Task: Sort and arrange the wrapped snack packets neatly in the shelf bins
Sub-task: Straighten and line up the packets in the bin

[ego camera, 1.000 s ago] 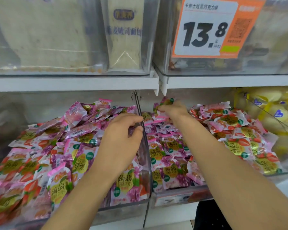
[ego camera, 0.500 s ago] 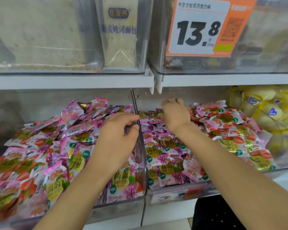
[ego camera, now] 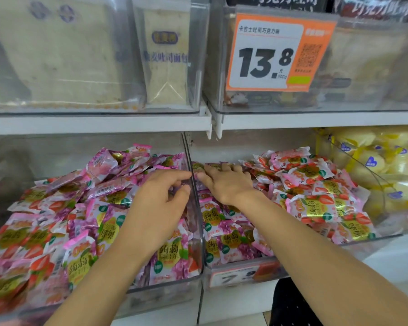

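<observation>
Your right hand (ego camera: 224, 184) lies flat, fingers spread, on purple packets (ego camera: 231, 241) at eleven o'clock in the right bin (ego camera: 243, 263). Your left hand (ego camera: 160, 203) curls beside the divider (ego camera: 196, 215); I cannot tell if it grips anything.

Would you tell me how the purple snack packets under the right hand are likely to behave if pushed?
Under the right hand, the purple snack packets have glossy wrappers and lie loosely heaped, so they would probably slide over one another. They look small and crinkled, so likely light and floppy.
</observation>
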A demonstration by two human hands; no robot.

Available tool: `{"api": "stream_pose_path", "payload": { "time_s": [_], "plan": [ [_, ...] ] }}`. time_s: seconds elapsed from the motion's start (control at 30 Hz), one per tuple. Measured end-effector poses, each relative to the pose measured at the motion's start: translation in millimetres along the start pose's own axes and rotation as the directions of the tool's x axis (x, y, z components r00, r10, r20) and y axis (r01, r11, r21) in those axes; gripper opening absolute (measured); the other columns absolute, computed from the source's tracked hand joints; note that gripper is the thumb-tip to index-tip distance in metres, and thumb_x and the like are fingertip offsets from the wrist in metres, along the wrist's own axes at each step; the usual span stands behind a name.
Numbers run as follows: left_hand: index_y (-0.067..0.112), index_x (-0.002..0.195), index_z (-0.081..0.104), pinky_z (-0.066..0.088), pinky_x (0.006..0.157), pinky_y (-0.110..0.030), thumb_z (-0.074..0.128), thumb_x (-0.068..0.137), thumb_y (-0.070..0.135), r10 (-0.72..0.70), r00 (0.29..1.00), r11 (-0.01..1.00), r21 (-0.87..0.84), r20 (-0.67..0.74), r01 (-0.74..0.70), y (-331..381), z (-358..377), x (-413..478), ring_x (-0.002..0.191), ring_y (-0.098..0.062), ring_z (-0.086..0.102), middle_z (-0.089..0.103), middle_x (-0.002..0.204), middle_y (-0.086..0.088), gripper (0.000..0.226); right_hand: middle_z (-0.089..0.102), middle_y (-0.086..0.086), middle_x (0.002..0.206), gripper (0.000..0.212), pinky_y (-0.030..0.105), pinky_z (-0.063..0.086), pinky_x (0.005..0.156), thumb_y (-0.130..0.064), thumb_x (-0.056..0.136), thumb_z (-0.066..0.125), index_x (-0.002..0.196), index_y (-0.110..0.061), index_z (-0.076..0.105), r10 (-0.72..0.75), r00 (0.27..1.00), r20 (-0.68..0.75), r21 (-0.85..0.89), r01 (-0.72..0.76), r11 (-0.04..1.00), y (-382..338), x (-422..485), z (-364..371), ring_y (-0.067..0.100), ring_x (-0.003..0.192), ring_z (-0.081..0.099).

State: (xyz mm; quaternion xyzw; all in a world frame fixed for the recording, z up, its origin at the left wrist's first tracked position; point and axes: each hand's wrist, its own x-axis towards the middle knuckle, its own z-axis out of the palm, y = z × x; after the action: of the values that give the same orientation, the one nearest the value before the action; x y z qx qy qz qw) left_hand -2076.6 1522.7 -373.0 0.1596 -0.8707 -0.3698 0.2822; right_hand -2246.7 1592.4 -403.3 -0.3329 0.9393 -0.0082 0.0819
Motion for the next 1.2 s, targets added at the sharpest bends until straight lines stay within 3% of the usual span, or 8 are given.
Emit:
{"api": "stream_pose_path", "payload": {
  "time_s": [0.23,0.4,0.53,0.63,0.73,0.9,1.07,1.2],
  "plan": [
    [0.025,0.116,0.063,0.036,0.070,0.000,0.050,0.094,0.017,-0.055,0.995,0.996,0.064,-0.088,0.060,-9.6,-33.2,-3.7,0.094,0.002,0.052,0.059,0.109,0.013,0.026,0.023,0.008,0.155,0.054,0.052,0.023,0.112,-0.055,0.096,0.016,0.146,-0.036,0.021,-0.028,0.992,-0.125,0.191,0.052,0.980,11.6,-11.0,-3.2,0.036,0.141,0.017],
    [0.019,0.104,0.071,0.037,0.067,-0.001,0.058,0.091,0.016,-0.049,0.998,0.967,0.248,-0.026,0.054,-22.7,-57.9,-16.3,0.080,0.002,0.052,0.064,0.099,0.007,0.018,0.055,0.004,0.130,0.036,0.023,0.037,0.095,-0.021,0.098,0.043,0.133,-0.020,0.050,-0.084,0.907,-0.412,0.501,0.303,0.811,-6.3,-70.3,-32.3,0.016,0.112,0.054],
    [0.023,0.114,0.066,0.035,0.099,-0.026,0.067,0.084,0.029,-0.012,0.983,0.911,0.406,0.183,-0.064,-31.1,-62.3,-27.7,0.104,-0.014,0.047,0.057,0.109,0.003,0.031,0.058,-0.013,0.102,0.023,0.016,0.027,0.085,-0.023,0.090,0.057,0.110,-0.027,0.066,-0.214,0.801,-0.559,0.353,0.464,0.813,-32.9,-119.0,-38.6,0.005,0.100,0.045],
    [0.028,0.138,0.044,0.019,0.108,-0.028,0.064,0.083,0.041,-0.033,0.974,0.825,0.556,0.225,-0.101,-35.7,-65.6,-29.7,0.127,-0.017,0.030,0.040,0.134,0.008,0.060,0.061,-0.015,0.111,0.031,0.027,0.018,0.093,-0.049,0.086,0.055,0.112,-0.034,0.063,-0.477,0.777,-0.411,-0.061,0.499,0.865,-50.5,-129.0,-37.3,0.011,0.112,0.040],
    [0.028,0.146,0.030,0.021,0.112,-0.035,0.059,0.086,0.045,-0.087,0.941,0.817,0.564,0.328,-0.121,-39.4,-66.4,-30.4,0.134,-0.016,0.023,0.031,0.148,0.011,0.068,0.058,-0.008,0.115,0.059,0.045,0.006,0.115,-0.062,0.080,0.053,0.128,-0.028,0.049,-0.553,0.824,-0.128,-0.176,0.529,0.830,-65.3,-130.9,-31.0,0.015,0.122,0.039],
    [0.030,0.146,0.027,0.024,0.111,-0.039,0.060,0.087,0.040,-0.078,0.927,0.824,0.547,0.366,-0.147,-37.6,-63.7,-29.3,0.132,-0.014,0.023,0.034,0.147,0.013,0.068,0.042,-0.003,0.127,0.073,0.048,0.012,0.115,-0.059,0.077,0.061,0.136,-0.021,0.038,-0.558,0.827,-0.072,-0.197,0.536,0.821,-66.2,-126.8,-26.7,0.019,0.126,0.036],
    [0.030,0.143,0.035,0.026,0.108,-0.037,0.069,0.081,0.033,-0.009,0.955,0.849,0.507,0.297,-0.150,-34.3,-61.8,-25.1,0.125,-0.016,0.031,0.046,0.134,0.009,0.071,0.048,-0.006,0.112,0.050,0.044,0.024,0.110,-0.048,0.079,0.065,0.117,-0.023,0.044,-0.568,0.818,-0.089,-0.111,0.559,0.822,-65.1,-126.9,-30.2,0.016,0.110,0.042],
    [0.029,0.132,0.051,0.030,0.098,-0.029,0.067,0.084,0.021,0.127,0.988,0.903,0.401,0.089,-0.152,-25.8,-65.5,-21.9,0.091,-0.010,0.038,0.050,0.090,0.012,0.051,0.043,-0.026,0.086,0.040,0.014,0.035,0.087,-0.034,0.080,0.069,0.116,-0.033,0.051,-0.549,0.804,-0.230,0.218,0.592,0.776,-51.5,-134.1,-44.4,0.001,0.091,0.043]
  ]
}}
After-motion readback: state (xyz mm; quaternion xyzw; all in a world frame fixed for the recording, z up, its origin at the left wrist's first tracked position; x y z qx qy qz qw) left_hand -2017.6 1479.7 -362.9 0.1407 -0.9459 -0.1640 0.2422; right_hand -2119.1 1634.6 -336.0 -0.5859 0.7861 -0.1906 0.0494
